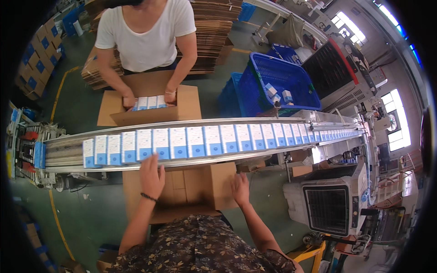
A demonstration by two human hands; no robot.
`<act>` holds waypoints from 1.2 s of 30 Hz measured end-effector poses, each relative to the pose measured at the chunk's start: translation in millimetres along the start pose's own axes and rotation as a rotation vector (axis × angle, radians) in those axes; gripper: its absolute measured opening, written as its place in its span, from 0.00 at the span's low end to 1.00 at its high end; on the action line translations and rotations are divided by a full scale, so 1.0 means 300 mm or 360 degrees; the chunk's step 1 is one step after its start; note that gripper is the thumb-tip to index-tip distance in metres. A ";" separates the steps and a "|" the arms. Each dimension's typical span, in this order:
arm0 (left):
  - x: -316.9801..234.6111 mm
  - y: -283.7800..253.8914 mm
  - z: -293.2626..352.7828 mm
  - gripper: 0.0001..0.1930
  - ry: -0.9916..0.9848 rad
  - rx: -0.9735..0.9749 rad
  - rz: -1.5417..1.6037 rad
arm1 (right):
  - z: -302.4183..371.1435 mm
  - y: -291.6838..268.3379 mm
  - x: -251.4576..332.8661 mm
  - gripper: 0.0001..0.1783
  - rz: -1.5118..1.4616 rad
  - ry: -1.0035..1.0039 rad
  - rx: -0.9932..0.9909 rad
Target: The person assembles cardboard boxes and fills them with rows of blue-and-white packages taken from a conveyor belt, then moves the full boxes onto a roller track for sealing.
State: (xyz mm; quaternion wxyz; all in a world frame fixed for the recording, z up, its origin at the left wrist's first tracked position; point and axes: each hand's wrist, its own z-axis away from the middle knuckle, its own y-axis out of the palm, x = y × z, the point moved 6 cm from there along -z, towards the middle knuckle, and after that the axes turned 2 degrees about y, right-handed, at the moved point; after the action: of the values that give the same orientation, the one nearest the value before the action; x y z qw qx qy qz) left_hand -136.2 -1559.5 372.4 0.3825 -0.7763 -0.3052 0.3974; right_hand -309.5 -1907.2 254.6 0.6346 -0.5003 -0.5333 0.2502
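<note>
The left hand [153, 176], a dark bracelet [149, 197] at its wrist, is spread, thumb apart from the fingers, with nothing seen in its grasp. Its fingertips reach over the near rail [191, 162] of the conveyor, at the lower end of one white-and-blue box [144, 142]; whether they touch it, I cannot tell. That box stands in a long row of similar boxes [195, 142], a few to the left of this hand and many more running away to its right, all beyond the fingertips on the conveyor [63, 150].

The right hand [240, 187] is slightly blurred, its fingers loosely bent, at the outer edge of the right flap [223, 186] of an open carton; I cannot tell whether it pinches the flap. The row lies ahead of this hand, well apart from it. The open carton [178, 184] sits between the two hands, below the conveyor's near side.

Farther ahead of the left hand, across the conveyor, a co-worker's hands [129, 101] are inside another carton [150, 118], beside white-and-blue boxes [152, 103].
</note>
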 end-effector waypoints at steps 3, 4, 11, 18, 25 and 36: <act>-0.038 0.022 -0.123 0.27 -0.0230 0.0017 -0.0353 | -0.263 -0.318 0.248 0.21 -0.0299 -0.0180 -0.0580; -0.039 0.029 -0.142 0.28 -0.0300 0.0072 -0.0477 | -0.320 -0.373 0.311 0.21 -0.0303 -0.0234 -0.0704; 0.069 0.024 -0.157 0.41 -0.0635 0.0533 -0.0475 | -0.376 -0.196 0.558 0.34 0.0192 -0.0488 -0.0139; 0.249 0.074 -0.227 0.64 -0.0880 0.0487 0.0235 | -0.570 -0.032 0.515 0.55 -0.0106 0.0006 0.0204; 0.268 -0.106 -0.173 0.61 -0.0962 0.0350 0.0398 | -0.568 -0.159 0.635 0.58 -0.0594 -0.0025 0.0198; -0.266 -0.653 0.152 0.51 -0.0048 0.0201 -0.0307 | 0.090 -0.203 0.525 0.46 -0.1002 -0.0048 -0.0045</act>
State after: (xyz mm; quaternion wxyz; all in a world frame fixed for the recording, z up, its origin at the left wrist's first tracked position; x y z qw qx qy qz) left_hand -248.0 -1503.6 549.0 0.4625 -0.7116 -0.3584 0.3888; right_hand -299.6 -1786.0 374.9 0.6659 -0.3156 -0.6748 0.0412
